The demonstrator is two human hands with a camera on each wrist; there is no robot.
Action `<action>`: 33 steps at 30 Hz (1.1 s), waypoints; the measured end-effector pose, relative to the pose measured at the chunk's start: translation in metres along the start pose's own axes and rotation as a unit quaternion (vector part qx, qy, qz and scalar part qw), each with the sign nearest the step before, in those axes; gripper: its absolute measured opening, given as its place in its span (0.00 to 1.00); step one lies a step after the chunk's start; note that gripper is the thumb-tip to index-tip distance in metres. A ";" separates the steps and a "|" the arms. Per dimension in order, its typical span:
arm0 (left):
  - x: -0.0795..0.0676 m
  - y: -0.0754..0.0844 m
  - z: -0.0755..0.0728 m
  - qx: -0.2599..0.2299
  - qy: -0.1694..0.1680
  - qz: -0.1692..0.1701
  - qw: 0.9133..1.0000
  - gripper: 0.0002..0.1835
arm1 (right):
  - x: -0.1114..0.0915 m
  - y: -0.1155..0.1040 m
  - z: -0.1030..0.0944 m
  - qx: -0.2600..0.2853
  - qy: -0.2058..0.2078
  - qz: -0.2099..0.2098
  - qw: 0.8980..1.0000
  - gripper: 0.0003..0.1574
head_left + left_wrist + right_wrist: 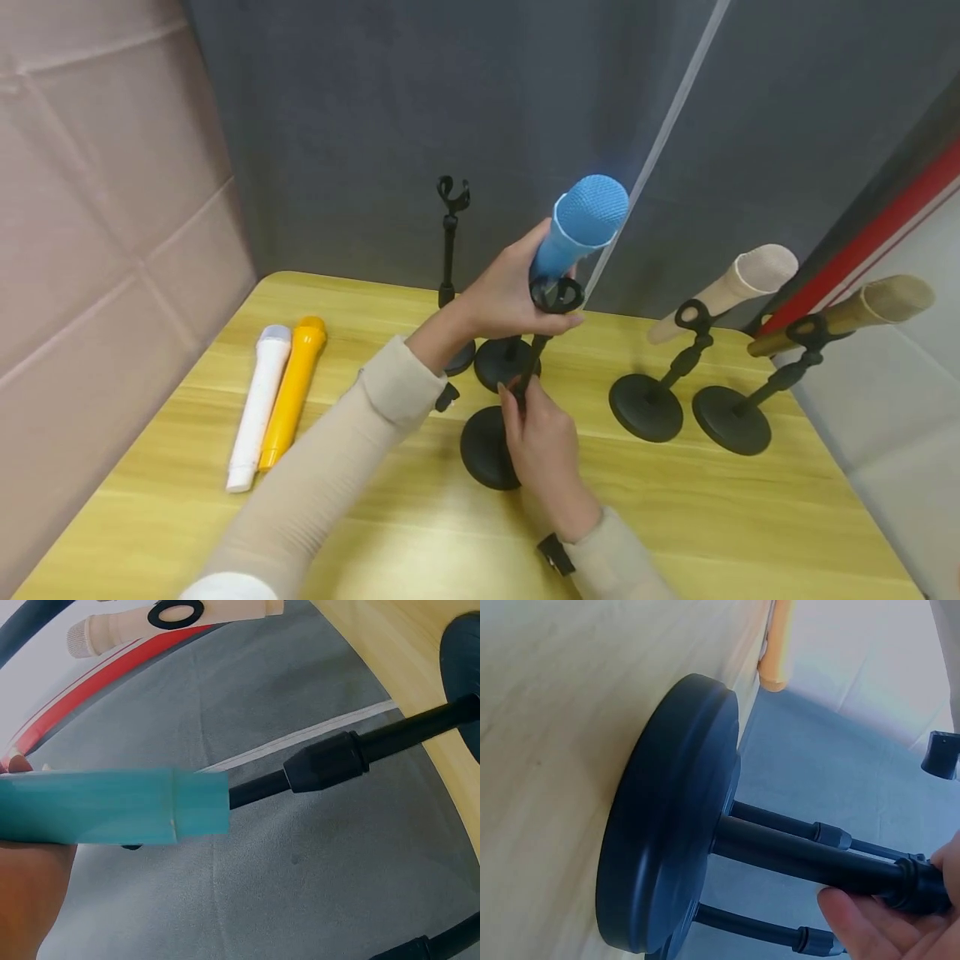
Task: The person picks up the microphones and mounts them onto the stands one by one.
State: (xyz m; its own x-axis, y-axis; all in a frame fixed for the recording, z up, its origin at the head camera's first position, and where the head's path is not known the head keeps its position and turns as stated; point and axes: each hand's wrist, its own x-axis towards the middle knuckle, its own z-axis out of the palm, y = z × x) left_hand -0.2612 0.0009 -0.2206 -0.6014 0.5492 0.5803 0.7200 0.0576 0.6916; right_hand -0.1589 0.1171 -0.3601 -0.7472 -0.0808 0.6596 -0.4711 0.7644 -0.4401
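A blue microphone (577, 229) is gripped in my left hand (510, 287), its mesh head pointing up and away. Its teal-looking lower end (112, 806) crosses in front of a black stand pole in the left wrist view. Right by the microphone is the ring-shaped clip (557, 294) of the nearest stand; whether the microphone sits in it, I cannot tell. My right hand (547, 442) holds this stand's pole (802, 855) below the clip. The stand's round black base (667, 817) appears slightly tilted in the right wrist view.
Two black stands, one with an open clip (453, 196), stand behind my hands. On the right, stands hold a beige microphone (738, 283) and a gold microphone (862, 312). A white microphone (257, 408) and a yellow microphone (294, 392) lie on the left of the wooden table (172, 492).
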 end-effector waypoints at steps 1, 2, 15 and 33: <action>0.000 -0.001 0.000 0.000 0.001 0.002 1.000 0.45 | 0.000 0.000 0.001 -0.001 0.000 -0.001 1.000 0.10; -0.001 -0.001 0.000 0.000 0.000 0.003 1.000 0.44 | 0.000 -0.001 0.001 -0.003 0.000 -0.001 1.000 0.10; -0.002 0.000 -0.001 -0.010 0.004 0.000 1.000 0.37 | -0.002 -0.001 0.004 -0.008 0.006 -0.007 1.000 0.10; -0.002 -0.002 -0.001 -0.032 -0.002 0.009 0.999 0.35 | -0.003 0.000 0.007 -0.011 0.006 -0.007 1.000 0.09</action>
State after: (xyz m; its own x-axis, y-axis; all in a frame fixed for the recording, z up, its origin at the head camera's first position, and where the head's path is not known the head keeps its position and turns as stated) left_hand -0.2619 -0.0014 -0.2229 -0.5873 0.5524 0.5915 0.7066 -0.0065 0.7076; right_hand -0.1600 0.1130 -0.3657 -0.7341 -0.0840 0.6738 -0.4720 0.7765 -0.4174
